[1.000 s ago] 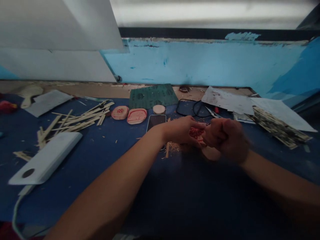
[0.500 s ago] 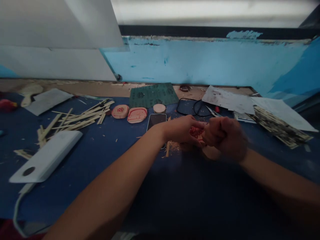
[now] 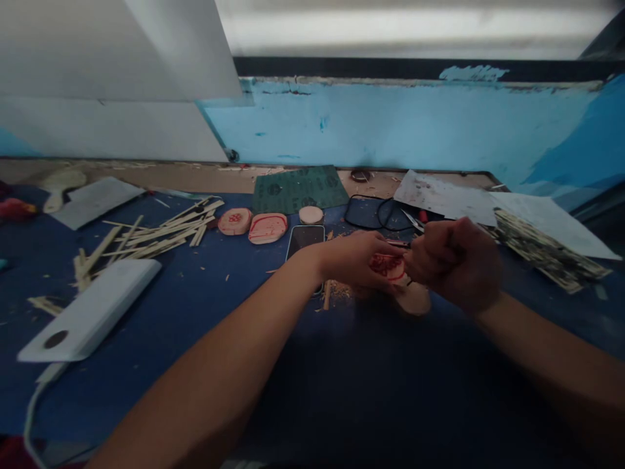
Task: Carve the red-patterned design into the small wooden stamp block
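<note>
**A:** What do we have in the hands?

**B:** We see the left hand (image 3: pixel 354 260) mostly closed, its fingers curled around a pale wooden piece (image 3: pixel 388 266) with red markings. The piece sits at the middle of the work, and its lower end sticks out below both hands.

**A:** And the right hand?

**B:** We find the right hand (image 3: pixel 454 264) balled into a tight fist against the piece. A thin dark sliver shows by its fingers (image 3: pixel 420 251), but we cannot tell what it grips.

**A:** What lies around them on the blue worktop (image 3: pixel 205 339)?

**B:** With the hands as our clock's centre, we have wood shavings (image 3: pixel 339 290) at eight o'clock and a phone (image 3: pixel 305 241) at nine, its lower end tucked under the left wrist. Farther out at nine are two red-marked wooden ovals (image 3: pixel 251 225) and a spill of thin sticks (image 3: pixel 161 231).

**A:** Anything else?

**B:** We note green sandpaper (image 3: pixel 297 189) at ten, a black cable (image 3: pixel 375 212) near twelve, a paper sheet (image 3: pixel 444 198) at one, and a stack of sticks (image 3: pixel 547 251) at three.
</note>
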The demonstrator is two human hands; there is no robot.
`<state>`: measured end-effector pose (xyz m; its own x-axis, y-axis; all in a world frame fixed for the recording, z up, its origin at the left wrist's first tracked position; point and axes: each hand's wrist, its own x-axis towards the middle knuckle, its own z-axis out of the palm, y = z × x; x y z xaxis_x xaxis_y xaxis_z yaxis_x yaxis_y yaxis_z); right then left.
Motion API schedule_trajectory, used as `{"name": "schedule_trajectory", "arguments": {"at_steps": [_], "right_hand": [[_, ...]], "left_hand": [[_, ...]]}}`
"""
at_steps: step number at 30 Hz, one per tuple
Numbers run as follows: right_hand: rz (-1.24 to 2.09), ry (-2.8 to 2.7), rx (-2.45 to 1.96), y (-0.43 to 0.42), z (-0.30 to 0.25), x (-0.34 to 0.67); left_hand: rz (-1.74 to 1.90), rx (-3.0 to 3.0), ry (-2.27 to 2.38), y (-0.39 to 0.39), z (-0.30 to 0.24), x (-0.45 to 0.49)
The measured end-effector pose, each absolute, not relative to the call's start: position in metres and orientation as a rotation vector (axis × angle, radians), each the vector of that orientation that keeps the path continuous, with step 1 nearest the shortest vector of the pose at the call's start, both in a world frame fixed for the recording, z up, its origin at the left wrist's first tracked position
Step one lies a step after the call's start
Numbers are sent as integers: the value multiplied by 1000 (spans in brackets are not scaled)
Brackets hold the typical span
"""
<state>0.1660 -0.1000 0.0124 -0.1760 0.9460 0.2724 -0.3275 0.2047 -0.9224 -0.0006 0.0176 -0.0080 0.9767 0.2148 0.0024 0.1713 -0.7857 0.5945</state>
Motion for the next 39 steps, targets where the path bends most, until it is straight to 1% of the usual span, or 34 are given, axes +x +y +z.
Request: {"name": "schedule_trajectory", "arguments": {"at_steps": [11,15,20,28,31,36,39], "right_hand": [[1356,-1268,-677,-99,9,164],[1312,-1229,-726,-101,5,161],[1302,-1216,-663,-99,-1,157],[1230,-1197,-798,-105,-3,151],[1192,-1267,-862,-107,-5,152],[1144,-1284,-789,-107,-6,155],[1128,-1320,-836,-106,-7,156]], "left_hand": [[115,2469,170,21,-13,2],[108,2465,157,22,-13,3],[122,2445,128,23,-14,3],[130,2440,141,22,-13,3],[119,2433,127,23,-14,4],[124,2425,120,24,-15,4],[130,2429,127,24,-15,4]]}}
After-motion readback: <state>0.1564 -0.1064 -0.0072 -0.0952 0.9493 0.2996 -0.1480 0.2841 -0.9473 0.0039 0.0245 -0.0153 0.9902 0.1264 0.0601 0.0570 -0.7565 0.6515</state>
